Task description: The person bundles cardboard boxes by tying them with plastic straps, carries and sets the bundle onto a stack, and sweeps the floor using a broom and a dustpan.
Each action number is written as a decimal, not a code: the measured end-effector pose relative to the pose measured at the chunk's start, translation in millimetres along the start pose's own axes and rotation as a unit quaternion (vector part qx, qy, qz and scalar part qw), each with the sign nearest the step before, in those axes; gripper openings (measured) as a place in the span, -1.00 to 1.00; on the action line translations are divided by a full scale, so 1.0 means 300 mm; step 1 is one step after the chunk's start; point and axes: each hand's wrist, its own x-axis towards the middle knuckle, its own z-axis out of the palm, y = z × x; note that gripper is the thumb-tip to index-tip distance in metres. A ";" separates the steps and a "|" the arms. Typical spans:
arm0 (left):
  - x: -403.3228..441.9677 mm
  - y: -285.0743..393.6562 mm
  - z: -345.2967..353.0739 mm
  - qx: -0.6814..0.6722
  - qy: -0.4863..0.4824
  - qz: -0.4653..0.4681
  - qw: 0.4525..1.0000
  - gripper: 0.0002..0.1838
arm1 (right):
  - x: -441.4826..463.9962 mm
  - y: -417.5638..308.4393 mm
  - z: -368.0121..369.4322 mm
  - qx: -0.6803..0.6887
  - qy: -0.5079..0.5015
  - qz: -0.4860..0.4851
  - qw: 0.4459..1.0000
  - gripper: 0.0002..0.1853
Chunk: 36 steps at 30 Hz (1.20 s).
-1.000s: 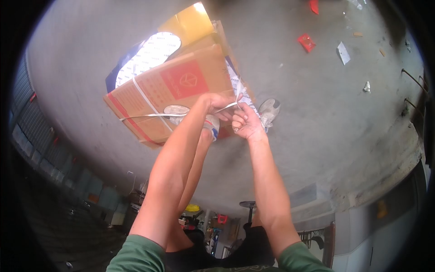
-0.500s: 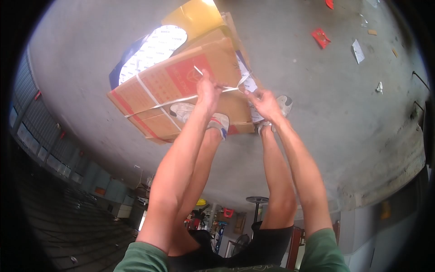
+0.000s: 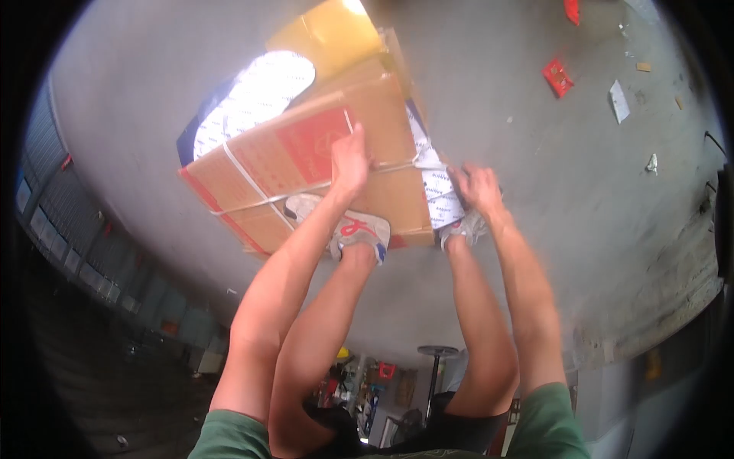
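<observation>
On the grey floor point(image 3: 489, 99), just beyond the bare legs point(image 3: 321, 314): a brown cardboard carton point(image 3: 386, 115) with a red printed panel point(image 3: 306, 145), bound with white strap point(image 3: 269, 199) in two crossing runs toward the left. Behind, a pattern-printed white sheet point(image 3: 260, 92) with a rounded end, and next to it a glossy yellow sheet point(image 3: 329, 34); at the right edge, more printed sheeting point(image 3: 441, 195). Across the carton's face, a left hand point(image 3: 352, 162) in a fist, clamped on the strap, with a loose end upright above the knuckles. Just beside the right edge, well apart from the left, a right hand point(image 3: 480, 187) with bent fingers; impossible to tell whether gripping anything. Over the carton's lower part, a left shoe point(image 3: 363, 226); near the lower right corner, a partly hidden right shoe point(image 3: 465, 228). Farther right, a red packet point(image 3: 558, 78) and a white scrap point(image 3: 619, 102).
</observation>
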 end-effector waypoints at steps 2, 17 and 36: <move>-0.019 0.017 0.003 0.027 0.000 -0.013 1.000 -0.43 | -0.036 -0.010 -0.020 0.011 -0.012 0.071 0.997 -0.59; -0.334 0.193 -0.007 0.140 -0.049 0.032 0.988 -0.35 | -0.233 -0.375 -0.395 0.140 -0.035 0.025 0.989 -0.69; -0.288 0.120 0.015 0.230 -0.133 0.167 0.949 -0.46 | -0.141 -0.202 -0.274 0.110 -0.044 0.077 0.990 -0.71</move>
